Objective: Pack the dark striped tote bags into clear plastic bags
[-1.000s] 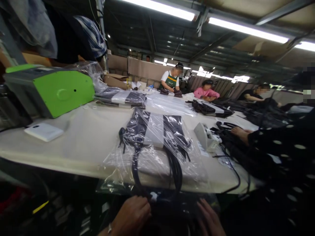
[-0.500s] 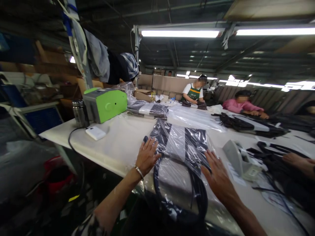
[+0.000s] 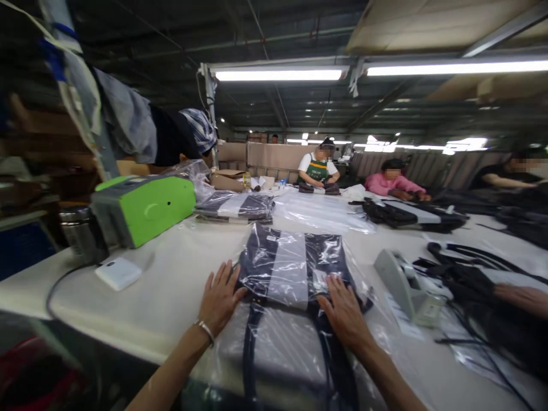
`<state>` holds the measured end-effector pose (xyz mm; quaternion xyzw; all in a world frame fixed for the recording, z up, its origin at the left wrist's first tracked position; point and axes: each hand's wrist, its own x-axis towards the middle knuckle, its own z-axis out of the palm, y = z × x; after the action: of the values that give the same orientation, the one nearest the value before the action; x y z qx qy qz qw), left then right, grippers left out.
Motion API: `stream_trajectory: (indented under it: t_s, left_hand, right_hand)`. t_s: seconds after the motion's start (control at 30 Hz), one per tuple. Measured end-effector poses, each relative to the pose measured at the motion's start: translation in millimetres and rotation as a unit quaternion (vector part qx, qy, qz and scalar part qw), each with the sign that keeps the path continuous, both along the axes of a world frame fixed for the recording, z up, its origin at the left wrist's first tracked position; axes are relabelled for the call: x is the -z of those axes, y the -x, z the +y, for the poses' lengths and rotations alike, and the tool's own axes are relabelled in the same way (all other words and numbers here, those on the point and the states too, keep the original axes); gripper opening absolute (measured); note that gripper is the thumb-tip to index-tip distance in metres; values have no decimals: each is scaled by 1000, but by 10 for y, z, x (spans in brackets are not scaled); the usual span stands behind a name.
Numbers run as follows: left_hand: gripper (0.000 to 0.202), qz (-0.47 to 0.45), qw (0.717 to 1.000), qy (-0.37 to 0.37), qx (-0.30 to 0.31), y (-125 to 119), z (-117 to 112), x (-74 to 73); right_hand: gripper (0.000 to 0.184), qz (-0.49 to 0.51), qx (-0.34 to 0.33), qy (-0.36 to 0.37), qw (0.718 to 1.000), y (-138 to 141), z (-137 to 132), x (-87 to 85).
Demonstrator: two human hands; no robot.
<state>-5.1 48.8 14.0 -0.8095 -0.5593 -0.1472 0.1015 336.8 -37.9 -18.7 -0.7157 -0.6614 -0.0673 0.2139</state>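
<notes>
A dark bag with long handles (image 3: 252,264) lies flat inside a clear plastic sleeve (image 3: 291,342) in front of me, a pale grey band (image 3: 287,268) across its middle. The handles stretch toward me under the plastic and hang past the table's near edge. My left hand (image 3: 219,297) rests at the bag's left side with its fingers spread, touching the plastic. On the lower right of the bag, my right hand (image 3: 342,311) lies flat on the plastic, fingers stretched out. Neither hand grips anything.
On the left stand a green and grey machine (image 3: 149,208), a metal flask (image 3: 83,234) and a white box-shaped device (image 3: 118,274). Wrapped bags (image 3: 233,205) lie farther back. A tape dispenser (image 3: 411,291) sits at right, near another person's hand (image 3: 522,299). Other people work across the table.
My left hand has slid off the bag's top to its left side. My right hand has shifted inward onto the bag. The view has turned slightly to the right.
</notes>
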Motion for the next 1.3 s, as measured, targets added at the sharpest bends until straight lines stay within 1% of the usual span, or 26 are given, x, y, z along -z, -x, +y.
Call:
stream_trajectory:
  t_s: [0.03,0.1,0.17,0.2,0.27,0.33,0.43,0.53,0.63,0.73,0.77,0.8,0.87,0.93,1.0,1.07,1.17,1.3]
  left_hand:
    - [60,6,999,-21,25,-80,57,-29]
    - [61,21,997,-35,63,-223,182,-39]
    - [59,33,996,-13,77,-306,298,15]
    - [58,37,997,7,75,-318,349,61]
    - [54,40,996,45,64,-285,431,167]
    - [52,41,995,65,62,-211,488,260]
    - [55,24,995,83,50,-126,524,323]
    - [59,0,994,106,18,-128,517,299]
    - [60,4,992,125,10,-170,494,249]
    - [60,2,992,126,8,-195,481,226]
    - [60,-3,992,123,7,-197,481,226]
    - [60,-8,993,120,7,-196,481,228]
    - [60,-17,993,118,8,-190,485,238]
    - [61,-20,993,118,10,-182,491,250]
    - [62,-20,993,115,10,-174,499,265]
    - [62,-23,994,108,8,-167,507,283]
    - [61,-31,995,94,11,-158,515,307]
    - [61,-33,994,101,12,-156,506,312]
  right_hand:
    - [65,16,-27,15,999,74,39,-105]
    - [65,42,-70,44,996,182,129,-262]
    - [67,55,-92,68,992,210,206,-325]
    - [68,58,-88,78,991,195,231,-322]
    - [71,60,-53,97,992,124,256,-272]
    - [73,60,-4,106,993,40,261,-202]
    - [72,58,34,103,992,-38,272,-123]
    - [72,52,55,98,992,-93,287,-95]
    - [65,60,94,71,991,-256,253,-115]
    - [59,114,146,2,983,-518,172,-198]
    - [58,130,162,-14,978,-596,150,-238]
    - [56,141,173,-15,975,-658,137,-281]
    - [51,142,179,21,973,-723,147,-364]
    - [46,131,169,64,975,-727,199,-433]
    - [43,116,161,77,977,-707,261,-482]
    - [45,98,157,75,980,-683,294,-509]
    - [44,55,157,67,984,-632,254,-500]
    - [37,-16,157,51,986,-528,121,-401]
